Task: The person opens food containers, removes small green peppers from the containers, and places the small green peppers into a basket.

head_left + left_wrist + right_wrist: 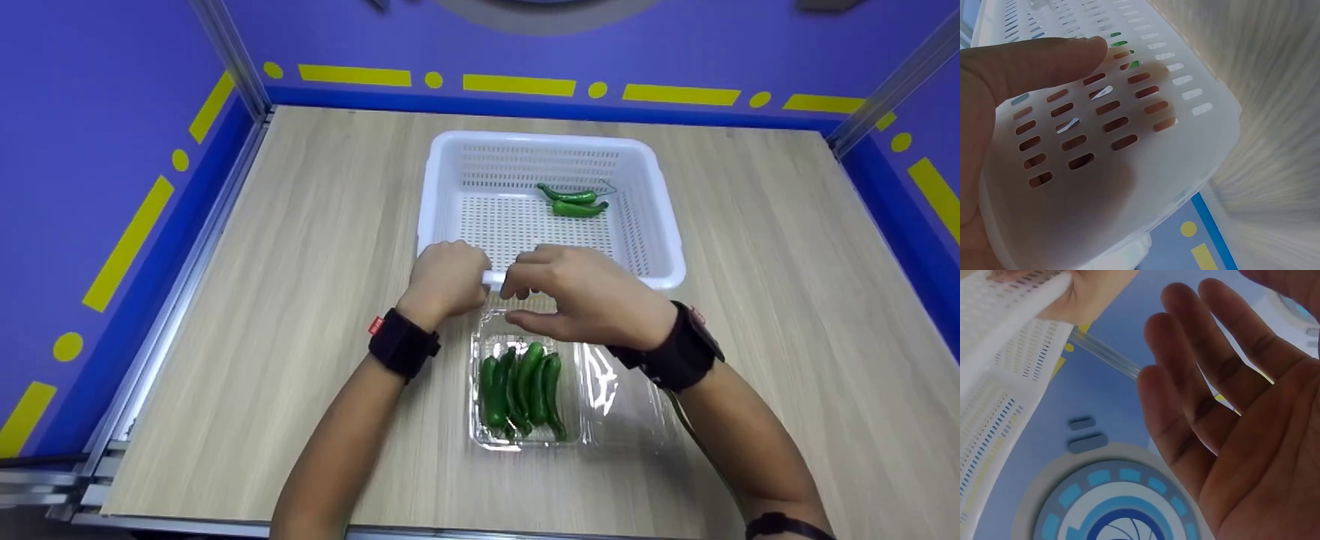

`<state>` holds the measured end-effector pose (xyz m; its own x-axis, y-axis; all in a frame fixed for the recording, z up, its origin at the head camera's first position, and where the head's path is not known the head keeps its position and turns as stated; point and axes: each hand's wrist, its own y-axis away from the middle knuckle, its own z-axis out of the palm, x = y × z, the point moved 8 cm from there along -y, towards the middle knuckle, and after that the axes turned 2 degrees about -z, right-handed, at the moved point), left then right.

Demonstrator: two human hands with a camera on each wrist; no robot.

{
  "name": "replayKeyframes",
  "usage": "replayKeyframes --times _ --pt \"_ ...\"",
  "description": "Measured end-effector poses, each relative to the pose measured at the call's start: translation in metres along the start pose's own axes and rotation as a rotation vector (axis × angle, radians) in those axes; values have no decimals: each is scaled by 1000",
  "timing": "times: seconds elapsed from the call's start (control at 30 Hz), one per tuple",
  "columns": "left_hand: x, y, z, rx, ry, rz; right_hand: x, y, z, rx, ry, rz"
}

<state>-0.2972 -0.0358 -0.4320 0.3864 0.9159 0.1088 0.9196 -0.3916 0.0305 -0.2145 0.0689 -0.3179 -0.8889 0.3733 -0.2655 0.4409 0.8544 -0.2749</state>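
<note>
A white perforated basket (667, 225) stands at the middle of the wooden table, with two green peppers (576, 202) lying in its far right part. My left hand (448, 281) grips the basket's near rim; in the left wrist view the thumb (1033, 62) lies on the slotted wall (1185, 140) and the fingers show through the slots. My right hand (577, 296) hovers by the same rim with loose fingers, holding nothing (1230, 410). Just in front, a clear plastic tray (476, 390) holds several green peppers (525, 382).
The tray's clear lid (622, 397) lies open to the right on the table. Blue walls with yellow markings and metal rails (225, 45) enclose the tabletop on the left, back and right. Bare wood (300, 262) lies on both sides of the basket.
</note>
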Motion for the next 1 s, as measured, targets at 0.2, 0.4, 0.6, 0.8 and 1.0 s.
replayKeyframes --times 0.2,0.4,0.6,0.8,1.0 --pt "0 1 -2 7 8 -5 -6 5 18 -92 -8 7" --pt "-1 1 -1 8 18 -7 -11 10 48 -210 28 -20" --pt "-1 3 -1 6 23 -8 -16 17 74 -266 117 -88" --pt "0 3 -1 3 11 1 -19 22 87 -272 173 -110" --pt "1 1 -2 -1 9 2 -19 25 99 -318 220 -92"
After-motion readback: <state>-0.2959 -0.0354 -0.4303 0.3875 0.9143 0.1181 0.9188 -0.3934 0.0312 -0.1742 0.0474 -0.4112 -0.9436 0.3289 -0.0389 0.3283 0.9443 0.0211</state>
